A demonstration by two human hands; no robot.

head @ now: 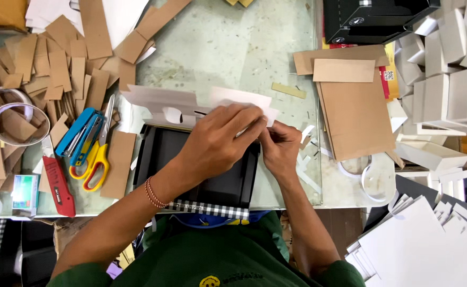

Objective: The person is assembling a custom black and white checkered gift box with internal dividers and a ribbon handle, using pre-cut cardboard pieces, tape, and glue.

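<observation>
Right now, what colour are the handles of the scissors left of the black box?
Yellow handles, seen in the head view, beside the blue stapler.

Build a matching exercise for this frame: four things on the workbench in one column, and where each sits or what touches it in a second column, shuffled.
Things:
1. white die-cut card
2. yellow-handled scissors
3. red utility knife
4. roll of tape

Places:
A. far left, among brown card strips
B. pinched by the left hand and right hand, above the black box
C. near the table's front edge, left of the scissors
D. beside the blue tool, left of the black box

Pairs: 1-B, 2-D, 3-C, 4-A
</observation>
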